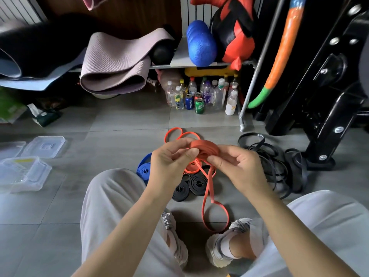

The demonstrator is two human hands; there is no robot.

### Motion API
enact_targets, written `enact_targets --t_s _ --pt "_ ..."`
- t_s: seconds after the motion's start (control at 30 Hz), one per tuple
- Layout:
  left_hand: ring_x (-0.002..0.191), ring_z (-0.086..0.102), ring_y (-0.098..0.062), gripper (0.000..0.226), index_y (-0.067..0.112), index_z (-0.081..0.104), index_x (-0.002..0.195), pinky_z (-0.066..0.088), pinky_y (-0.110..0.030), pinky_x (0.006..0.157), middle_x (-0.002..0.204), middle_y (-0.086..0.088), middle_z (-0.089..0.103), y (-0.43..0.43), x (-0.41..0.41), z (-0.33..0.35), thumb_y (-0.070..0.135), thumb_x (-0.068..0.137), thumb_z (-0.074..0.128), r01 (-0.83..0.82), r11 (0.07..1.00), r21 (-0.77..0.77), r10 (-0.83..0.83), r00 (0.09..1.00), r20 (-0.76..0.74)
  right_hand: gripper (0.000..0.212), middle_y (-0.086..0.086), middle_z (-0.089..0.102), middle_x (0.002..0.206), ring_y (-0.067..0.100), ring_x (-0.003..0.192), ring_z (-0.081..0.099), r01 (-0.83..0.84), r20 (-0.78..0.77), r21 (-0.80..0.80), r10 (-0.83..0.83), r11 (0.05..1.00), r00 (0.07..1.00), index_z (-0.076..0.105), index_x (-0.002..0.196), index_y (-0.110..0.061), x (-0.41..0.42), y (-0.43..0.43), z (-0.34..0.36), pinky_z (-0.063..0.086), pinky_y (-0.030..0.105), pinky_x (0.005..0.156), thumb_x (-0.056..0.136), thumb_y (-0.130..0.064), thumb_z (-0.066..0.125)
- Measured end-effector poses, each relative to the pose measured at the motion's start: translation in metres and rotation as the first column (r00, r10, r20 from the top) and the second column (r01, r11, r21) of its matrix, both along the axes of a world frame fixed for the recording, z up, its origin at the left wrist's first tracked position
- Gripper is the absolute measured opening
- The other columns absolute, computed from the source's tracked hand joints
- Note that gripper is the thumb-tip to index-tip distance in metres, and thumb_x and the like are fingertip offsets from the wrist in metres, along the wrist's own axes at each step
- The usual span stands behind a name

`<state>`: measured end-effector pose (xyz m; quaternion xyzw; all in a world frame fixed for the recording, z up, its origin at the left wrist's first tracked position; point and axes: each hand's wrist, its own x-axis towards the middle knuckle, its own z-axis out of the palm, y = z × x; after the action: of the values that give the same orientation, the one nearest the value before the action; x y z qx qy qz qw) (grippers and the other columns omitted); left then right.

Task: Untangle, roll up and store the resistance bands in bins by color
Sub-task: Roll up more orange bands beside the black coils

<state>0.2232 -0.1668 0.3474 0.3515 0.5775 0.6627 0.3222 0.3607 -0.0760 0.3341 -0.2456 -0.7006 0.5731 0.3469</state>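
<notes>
Orange-red flat rubber resistance band (203, 149), part-wound into a coil, held in the air above the grey tiled floor (119, 120). Left hand (171, 160) pinching the coil's left edge, grip closed on it; right hand (237, 164) the same on the right edge. Loose tail hanging down, looping on the floor by the pale shoes (217, 252). Directly below the coil: two rolled black bands (196, 183), a rolled blue band (142, 170). Right: tangled heap of black bands (279, 168). Far left: clear plastic bins (24, 174).
</notes>
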Motion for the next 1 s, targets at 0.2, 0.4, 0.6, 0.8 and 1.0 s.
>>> enact_targets --t_s 0.2,0.4,0.6,0.8,1.0 --pt "0.092 0.063 -0.018 0.026 0.021 0.067 0.106 0.049 -0.028 0.078 0.1 0.0 0.066 -0.001 -0.012 0.002 0.01 0.082 0.07 -0.018 0.953 -0.302 -0.165 0.804 -0.571 0.013 -0.01 0.073 0.078 0.003 0.071 0.068 0.031 0.252 0.23 -0.09 0.973 0.964 0.073 0.087 -0.032 0.004 0.006 -0.003 0.055 0.033 0.074 0.077 -0.024 0.073" --pt "0.09 0.058 -0.019 0.023 0.027 0.068 0.105 0.048 -0.036 0.077 0.096 0.003 0.066 0.007 -0.008 0.026 0.019 0.085 0.06 -0.025 0.926 -0.377 -0.345 0.347 -0.872 0.023 -0.003 0.07 0.07 0.016 0.065 0.064 -0.048 0.381 0.434 -0.136 0.899 0.914 0.074 0.088 -0.028 -0.001 0.005 0.008 0.052 0.039 0.066 0.073 -0.039 0.06" --pt "0.073 0.062 -0.005 0.03 0.039 0.069 0.081 0.049 -0.019 0.071 0.075 0.014 0.065 0.003 -0.009 0.027 0.009 0.078 0.071 -0.047 0.948 -0.313 -0.176 0.744 -0.644 0.019 -0.01 0.072 0.08 0.007 0.07 0.067 0.01 0.331 0.384 -0.148 0.923 0.932 0.075 0.087 -0.028 0.006 0.011 0.003 0.054 0.04 0.07 0.072 -0.039 0.071" --pt "0.056 0.063 -0.004 0.03 0.028 0.071 0.08 0.05 -0.014 0.057 0.072 -0.003 0.07 0.001 -0.003 0.017 -0.003 0.078 0.069 -0.013 0.985 -0.173 -0.034 0.964 -0.265 0.014 -0.002 0.074 0.078 0.016 0.075 0.069 0.015 0.274 0.244 -0.084 0.97 0.958 0.074 0.085 -0.031 0.007 0.011 0.005 0.054 0.042 0.078 0.076 -0.02 0.076" --pt "0.081 0.069 -0.019 0.016 0.012 0.074 0.087 0.057 -0.029 0.076 0.085 -0.009 0.073 -0.001 0.014 0.001 0.008 0.074 0.065 0.077 0.997 -0.001 -0.072 0.93 0.361 0.016 -0.002 0.075 0.085 0.014 0.079 0.071 -0.036 0.006 -0.088 0.037 0.995 0.999 0.073 0.085 -0.03 0.002 0.002 0.004 0.056 0.024 0.075 0.069 -0.026 0.075"
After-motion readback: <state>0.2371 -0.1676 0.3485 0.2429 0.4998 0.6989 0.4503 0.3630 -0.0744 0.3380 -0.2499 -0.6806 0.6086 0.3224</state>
